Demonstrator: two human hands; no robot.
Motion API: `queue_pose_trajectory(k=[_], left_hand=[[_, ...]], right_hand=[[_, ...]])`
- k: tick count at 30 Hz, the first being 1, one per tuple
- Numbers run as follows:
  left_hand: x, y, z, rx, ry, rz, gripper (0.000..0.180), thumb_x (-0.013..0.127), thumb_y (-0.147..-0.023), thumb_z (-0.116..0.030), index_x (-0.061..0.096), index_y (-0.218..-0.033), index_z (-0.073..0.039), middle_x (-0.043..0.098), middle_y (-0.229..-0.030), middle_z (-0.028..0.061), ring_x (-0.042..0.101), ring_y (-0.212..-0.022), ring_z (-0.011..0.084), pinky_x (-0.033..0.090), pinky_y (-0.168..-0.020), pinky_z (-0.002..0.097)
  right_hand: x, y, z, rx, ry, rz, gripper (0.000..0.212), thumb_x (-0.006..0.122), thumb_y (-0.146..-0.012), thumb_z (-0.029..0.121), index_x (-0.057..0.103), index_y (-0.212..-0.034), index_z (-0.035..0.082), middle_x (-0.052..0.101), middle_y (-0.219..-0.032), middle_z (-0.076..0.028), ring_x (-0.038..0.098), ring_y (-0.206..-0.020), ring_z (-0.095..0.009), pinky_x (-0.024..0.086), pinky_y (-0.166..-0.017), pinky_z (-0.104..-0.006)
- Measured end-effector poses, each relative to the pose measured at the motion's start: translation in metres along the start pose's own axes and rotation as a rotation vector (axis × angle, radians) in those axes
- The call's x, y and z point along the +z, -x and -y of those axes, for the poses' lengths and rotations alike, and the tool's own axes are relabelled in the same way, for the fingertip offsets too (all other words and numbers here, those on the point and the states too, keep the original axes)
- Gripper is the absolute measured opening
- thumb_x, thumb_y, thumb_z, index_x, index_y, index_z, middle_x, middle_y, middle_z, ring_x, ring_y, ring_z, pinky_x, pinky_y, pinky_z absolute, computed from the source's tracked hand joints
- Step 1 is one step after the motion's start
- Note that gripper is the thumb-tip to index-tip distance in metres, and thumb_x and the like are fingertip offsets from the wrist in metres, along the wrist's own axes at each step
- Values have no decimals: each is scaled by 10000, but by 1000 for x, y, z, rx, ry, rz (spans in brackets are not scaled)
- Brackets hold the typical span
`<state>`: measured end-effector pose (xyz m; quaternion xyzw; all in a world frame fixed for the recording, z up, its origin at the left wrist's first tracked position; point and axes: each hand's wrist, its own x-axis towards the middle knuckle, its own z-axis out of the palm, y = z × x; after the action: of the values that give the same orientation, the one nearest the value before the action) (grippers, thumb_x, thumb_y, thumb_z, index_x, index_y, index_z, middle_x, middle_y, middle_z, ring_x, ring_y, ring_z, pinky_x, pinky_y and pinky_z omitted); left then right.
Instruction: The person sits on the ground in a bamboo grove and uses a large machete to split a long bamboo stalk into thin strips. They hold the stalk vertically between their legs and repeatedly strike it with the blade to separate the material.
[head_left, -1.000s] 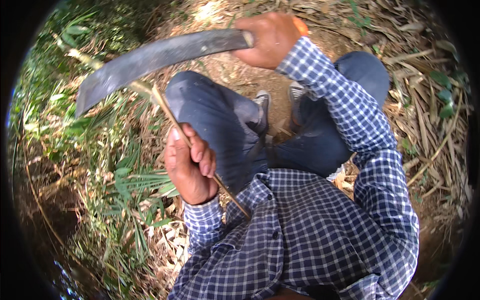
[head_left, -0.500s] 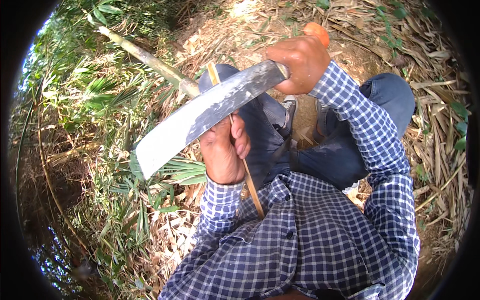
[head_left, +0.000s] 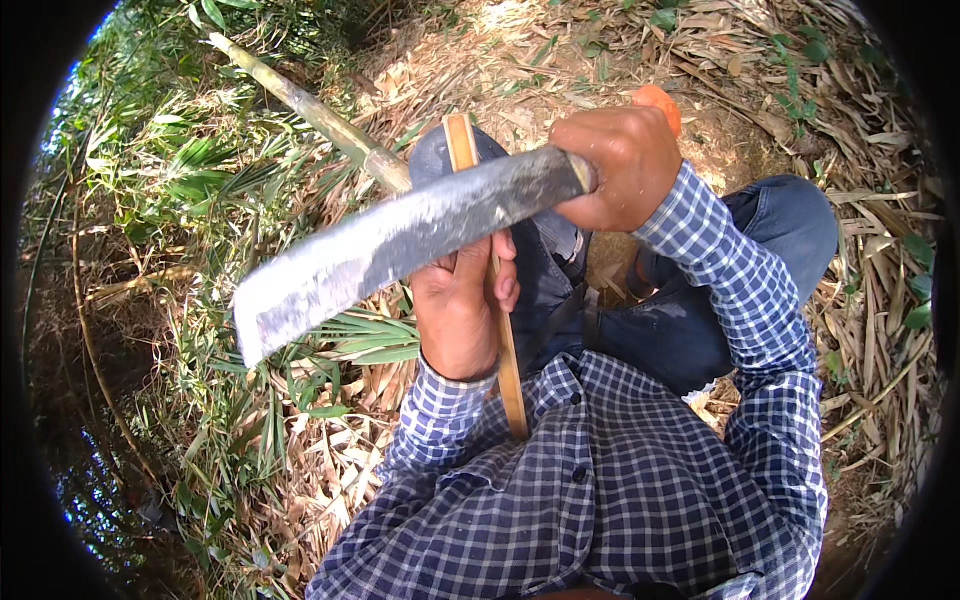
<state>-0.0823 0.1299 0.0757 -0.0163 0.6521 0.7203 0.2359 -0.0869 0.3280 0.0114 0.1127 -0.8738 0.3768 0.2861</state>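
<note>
A broad machete (head_left: 400, 232) with an orange handle end is gripped in my right hand (head_left: 625, 165), its blade pointing out to the left. The blade lies across a narrow bamboo strip (head_left: 511, 375) and partly hides it. My left hand (head_left: 455, 318) is closed around that strip below the blade. One end of the strip sticks out beyond the blade over my left knee; the other rests against my checked shirt. Whether the edge touches the strip, I cannot tell. Some of the left fingers are hidden under the blade.
A long bamboo pole (head_left: 310, 112) slants from the far left toward my left knee (head_left: 432, 155). Green leaves and stalks (head_left: 215, 180) crowd the left side. Dry bamboo leaves (head_left: 880, 270) cover the ground on the right, with bare soil beyond my legs.
The machete and my right hand have come slightly nearer, and the blade's tip has swung left. The strip has turned so its flat pale face shows wider.
</note>
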Motion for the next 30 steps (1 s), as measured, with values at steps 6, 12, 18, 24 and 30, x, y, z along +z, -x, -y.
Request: queue_pose_trajectory(k=[6,12,18,24,30], left_hand=[[-3,-1,4,-58,17,9,180,525,-1005,-188,531,-1024,-9,544,-810,46,441,-530,68,363,-438,221],[-10,2,0,-52,95,16,223,500,-1013,-168,521,-1145,10,528,-790,34,436,-493,56,352,-427,198],[-14,-3,1,-48,125,41,277,449,-1033,-200,509,-1194,17,509,-753,31,433,-468,56,353,-405,191],[-5,-6,5,-55,105,-38,194,442,-1020,-170,528,-1092,-12,468,-696,29,398,-453,71,325,-382,199],[-2,0,-2,-83,105,-44,230,436,-1039,-227,522,-1061,-14,456,-652,6,342,-413,55,281,-358,199]], right_hand=[[8,-4,-20,-27,73,17,258,728,-591,198,517,-659,66,532,-599,-101,576,-565,-322,432,-507,-432],[-3,-4,-60,173,322,15,212,726,-645,211,663,-786,65,627,-659,-117,632,-581,-290,486,-535,-404],[-21,0,-61,336,128,-40,223,730,-721,238,727,-890,91,663,-648,-125,648,-551,-286,537,-553,-388],[7,-2,2,60,-53,53,232,759,-639,240,626,-742,80,614,-642,-91,631,-592,-292,484,-521,-403],[6,-8,-7,-39,122,-3,249,747,-602,227,612,-735,65,586,-627,-102,604,-574,-307,469,-523,-413]])
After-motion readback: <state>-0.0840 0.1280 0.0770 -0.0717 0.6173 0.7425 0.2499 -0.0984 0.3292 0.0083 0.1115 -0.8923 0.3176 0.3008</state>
